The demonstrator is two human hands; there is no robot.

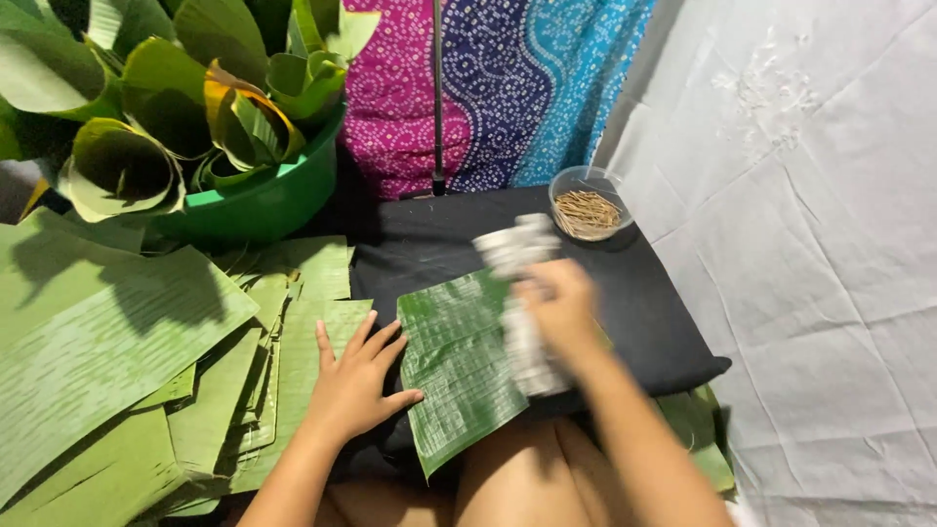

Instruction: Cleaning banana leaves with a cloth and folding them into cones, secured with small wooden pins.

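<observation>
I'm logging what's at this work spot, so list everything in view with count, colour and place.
Leaf piece: one, green, on the black cushion in front of the person.
White cloth: one, blurred, in the right hand, on the leaf piece.
Black cushion: one, centre.
Clear bowl of thin sticks: one, tan sticks, cushion's far right corner.
Cut leaf stack: many, green, left.
Green basin: one, upper left, full of rolled leaf cones.
Patterned fabric: pink, navy, blue, top centre.
White sheet: right.
Left hand: flat, at the leaf piece's left edge.
Right hand: grip closed on the cloth.
</observation>
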